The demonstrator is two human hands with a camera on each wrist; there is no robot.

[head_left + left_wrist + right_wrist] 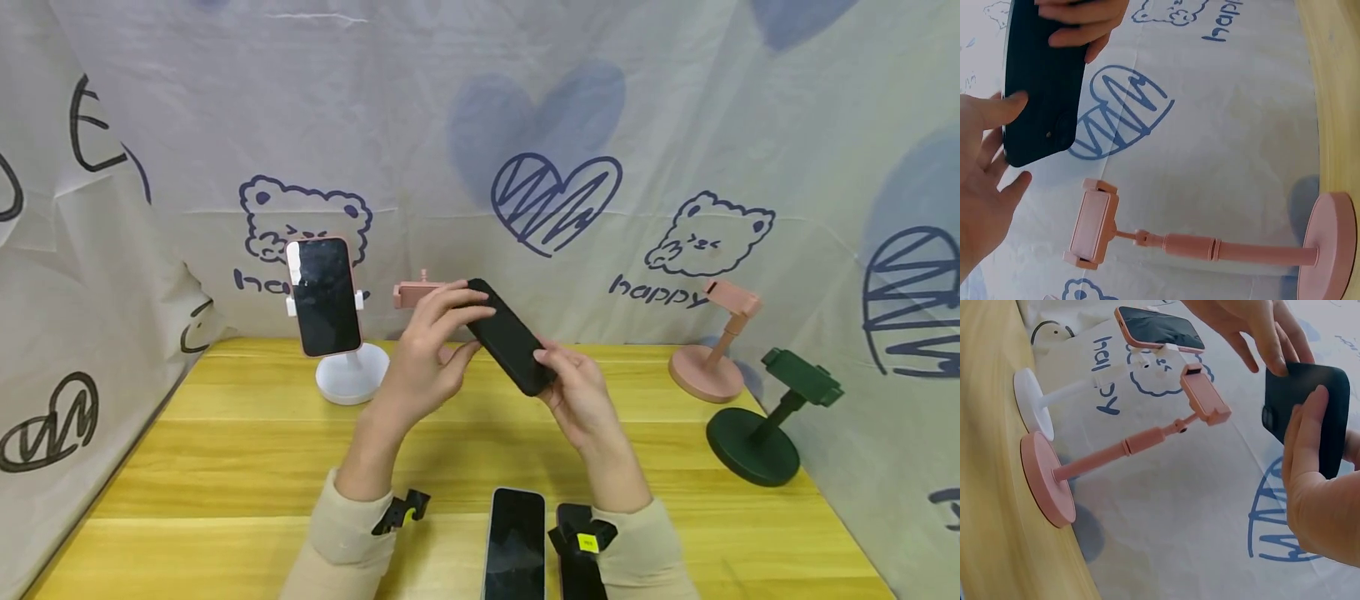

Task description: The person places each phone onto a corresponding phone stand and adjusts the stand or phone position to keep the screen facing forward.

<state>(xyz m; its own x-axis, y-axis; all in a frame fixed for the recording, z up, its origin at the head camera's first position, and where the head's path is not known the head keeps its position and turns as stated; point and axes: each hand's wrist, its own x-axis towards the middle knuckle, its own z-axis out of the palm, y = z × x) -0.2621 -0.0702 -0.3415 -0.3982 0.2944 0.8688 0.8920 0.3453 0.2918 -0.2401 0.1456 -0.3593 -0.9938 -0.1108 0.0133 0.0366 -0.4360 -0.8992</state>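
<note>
A black smartphone [510,337] is held tilted above the table, between both hands. My right hand [581,387] grips its lower right end, thumb on the side facing the head camera and fingers behind. At the upper left end, my left hand [431,346] holds it with fingers laid over the near face. In the left wrist view, the phone's back [1041,75] shows a camera lens near its lower end, with a left-hand digit pressed there. Behind the left hand stands a pink phone stand [1191,247], its clamp holding nothing; the head view mostly hides it.
A white stand [352,379] at left carries a pink-edged phone [326,296]. Another pink stand [705,372] and a dark green stand [753,446] are at right. Two phones lie at the front: a light-edged one [516,542] and a dark one [581,575], partly covered by the right sleeve.
</note>
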